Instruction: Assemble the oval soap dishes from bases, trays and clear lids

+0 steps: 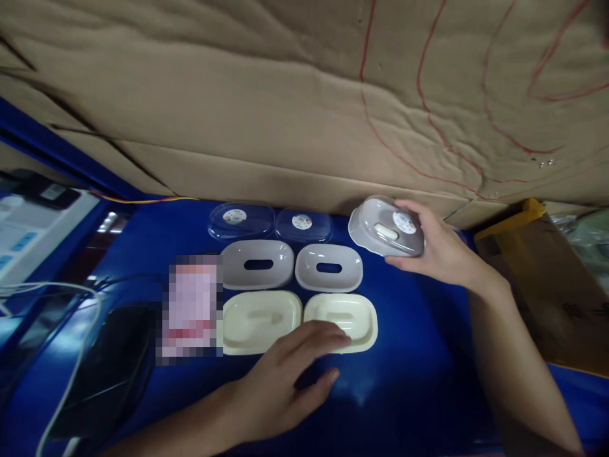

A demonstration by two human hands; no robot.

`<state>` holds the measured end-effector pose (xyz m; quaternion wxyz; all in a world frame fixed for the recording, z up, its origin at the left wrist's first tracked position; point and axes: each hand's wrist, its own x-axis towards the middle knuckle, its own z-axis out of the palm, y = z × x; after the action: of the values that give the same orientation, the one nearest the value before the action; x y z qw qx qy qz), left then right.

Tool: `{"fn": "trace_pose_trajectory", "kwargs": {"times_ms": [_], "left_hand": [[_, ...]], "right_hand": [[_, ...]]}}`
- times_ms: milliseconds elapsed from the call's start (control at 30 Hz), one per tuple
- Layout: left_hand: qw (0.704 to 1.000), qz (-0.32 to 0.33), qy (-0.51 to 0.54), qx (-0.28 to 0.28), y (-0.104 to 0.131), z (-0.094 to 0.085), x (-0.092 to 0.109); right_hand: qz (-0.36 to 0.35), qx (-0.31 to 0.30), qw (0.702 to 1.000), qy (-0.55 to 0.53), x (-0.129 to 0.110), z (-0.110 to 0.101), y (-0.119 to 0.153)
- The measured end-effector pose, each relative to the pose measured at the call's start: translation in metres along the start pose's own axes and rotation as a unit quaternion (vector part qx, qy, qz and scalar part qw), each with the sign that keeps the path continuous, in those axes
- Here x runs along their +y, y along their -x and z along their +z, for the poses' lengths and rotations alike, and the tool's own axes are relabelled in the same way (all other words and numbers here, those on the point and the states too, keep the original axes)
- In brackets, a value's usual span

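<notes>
My right hand (438, 247) is wrapped round a soap dish (390, 228) with a clear lid and a round label, at the back right of the blue table. My left hand (304, 368) has its fingers apart over the front edge of a cream tray (337, 304); whether it touches is unclear. Another cream tray (259, 311) lies to its left. Behind them sit two grey dishes with oval slots, one on the left (257, 251) and one on the right (328, 254). Farther back are two clear lids with round labels, a left one (242, 230) and a right one (311, 230).
A pixelated pink item (190, 311) lies left of the dishes, near a black object (107, 362) and a white cable (98, 317). Brown cardboard (214, 114) with red lines stands behind. A cardboard box (537, 285) is at the right.
</notes>
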<state>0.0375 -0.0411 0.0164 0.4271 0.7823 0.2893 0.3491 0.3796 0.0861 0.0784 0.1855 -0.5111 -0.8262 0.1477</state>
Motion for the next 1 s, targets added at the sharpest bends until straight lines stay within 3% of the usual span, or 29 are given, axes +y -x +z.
{"fn": "trace_pose_trajectory", "kwargs": {"times_ms": [133,267,367,500,600,667,800,1000], "left_hand": [[0.963,-0.090,0.249,0.054,-0.001,-0.001,-0.003],[0.930,-0.159,0.324,0.067,-0.006,-0.008,-0.004],[0.912,-0.205,0.351,0.062,-0.010,-0.013,-0.003],[0.900,-0.183,0.390,0.066,-0.010,-0.011,-0.007],[0.894,-0.164,0.413,0.054,-0.005,-0.005,-0.011],[0.895,-0.161,0.415,0.042,-0.002,-0.002,-0.014],[0.895,-0.166,0.411,0.038,0.001,0.002,-0.020],[0.897,-0.197,0.395,0.042,0.001,0.003,-0.023]], "right_hand": [[-0.061,-0.041,0.995,-0.062,-0.052,-0.007,0.014],[-0.117,-0.154,0.973,-0.124,-0.098,0.017,0.025],[-0.117,-0.169,0.969,-0.140,-0.110,0.032,0.027],[-0.110,-0.100,0.984,-0.100,-0.090,0.025,0.020],[-0.064,-0.005,0.998,0.005,-0.052,0.014,0.009],[-0.006,0.025,0.996,0.081,-0.022,0.013,0.002],[0.016,-0.014,0.992,0.121,0.017,0.022,-0.005],[-0.010,-0.050,0.991,0.124,0.023,0.041,-0.010]]}}
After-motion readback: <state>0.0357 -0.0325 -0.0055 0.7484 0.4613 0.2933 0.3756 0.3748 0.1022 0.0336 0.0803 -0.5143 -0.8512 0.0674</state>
